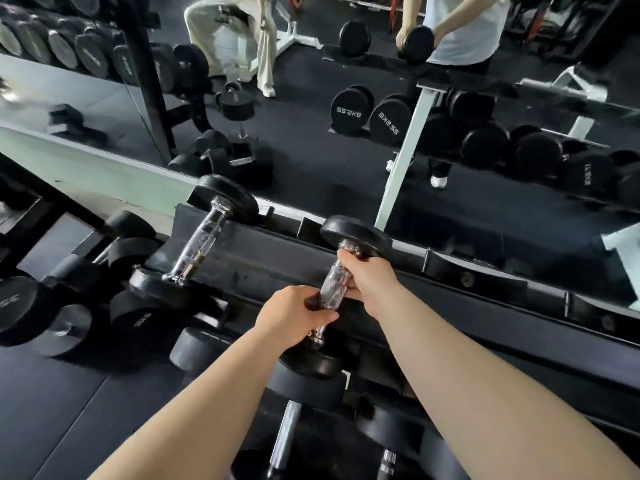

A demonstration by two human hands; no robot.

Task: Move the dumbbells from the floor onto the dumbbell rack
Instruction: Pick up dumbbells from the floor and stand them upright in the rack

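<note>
Gripping the dumbbell point(333, 289) by its knurled handle, both hands curl tight round it: the left hand point(294, 313) at the near end, the right hand point(367, 275) just under the far head. It lies tilted across the top tier of the dumbbell rack point(277, 252), far head at the back edge by the mirror point(311, 150); whether it rests there is unclear. A second dumbbell point(204, 237) sits leftward, apart. Open cradles run rightward. Lower dumbbells point(287, 431) fill the tier beneath.
</note>
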